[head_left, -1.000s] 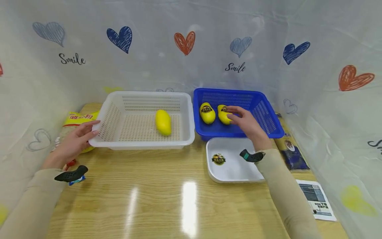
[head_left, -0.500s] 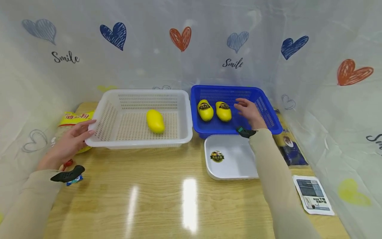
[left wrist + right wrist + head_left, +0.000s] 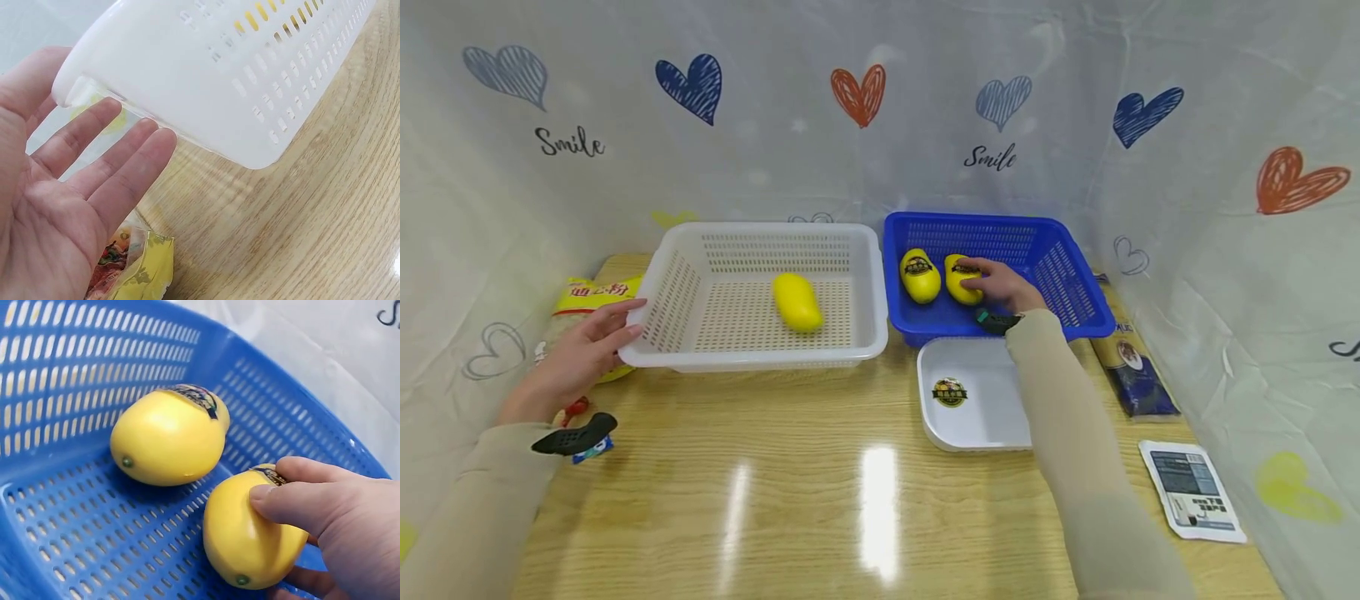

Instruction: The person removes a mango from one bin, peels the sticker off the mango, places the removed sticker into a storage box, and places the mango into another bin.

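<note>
My right hand [image 3: 1002,282] grips a yellow mango [image 3: 234,534] with a dark label, inside the blue basket [image 3: 977,220]. In the right wrist view, its thumb lies on the near side and other fingers reach round behind, partly hidden. A second labelled mango [image 3: 921,277] lies just left of it. My left hand [image 3: 576,358] holds the left rim of the white basket [image 3: 752,360]. The left wrist view has its thumb over the rim and its fingers [image 3: 134,169] beneath. One unlabelled-looking mango [image 3: 797,302] lies in the white basket.
A white tray [image 3: 981,417] with a round sticker stands before the blue basket. A yellow bag [image 3: 576,298] is at the left, a blue-and-gold bag [image 3: 1131,358] and a flat printed packet [image 3: 1192,490] at the right. A printed curtain [image 3: 760,167] surrounds the table.
My right hand was at the right-hand mango, drew away to its right, and now grips that mango. The mango in the white basket has turned slightly. My left hand stays at the rim.
</note>
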